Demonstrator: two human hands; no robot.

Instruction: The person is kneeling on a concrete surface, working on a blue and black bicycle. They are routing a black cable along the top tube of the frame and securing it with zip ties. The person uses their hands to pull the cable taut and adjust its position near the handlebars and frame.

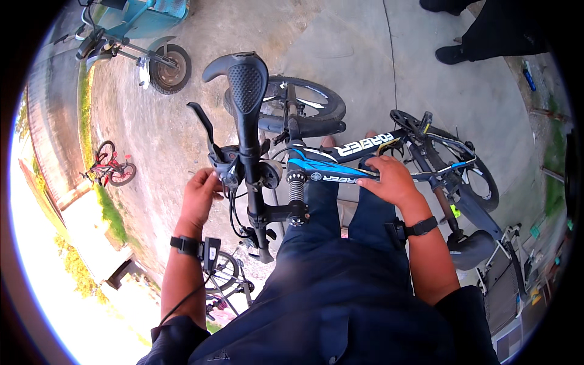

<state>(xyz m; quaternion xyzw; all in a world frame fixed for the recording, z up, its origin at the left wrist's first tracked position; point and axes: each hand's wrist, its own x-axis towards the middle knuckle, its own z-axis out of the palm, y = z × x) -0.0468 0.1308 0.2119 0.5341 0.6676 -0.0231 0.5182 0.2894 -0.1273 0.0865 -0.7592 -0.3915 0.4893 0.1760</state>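
A black bicycle frame with blue and white markings stretches in front of me from the handlebar to the saddle. My left hand is closed at the shifter and brake lever unit, its fingertips pinched against the unit's near side. From that unit the brake lever sticks out, beside the black handlebar grip. Black cables hang below the unit. My right hand is wrapped round the frame's top tube, thumb on the near side. The tube hides part of its fingers.
The front wheel is turned aside on the concrete floor. A blue three-wheeler stands at the far left, a small red bicycle at the left. Another bicycle is below my left forearm. A person's dark-clad leg shows at the far right.
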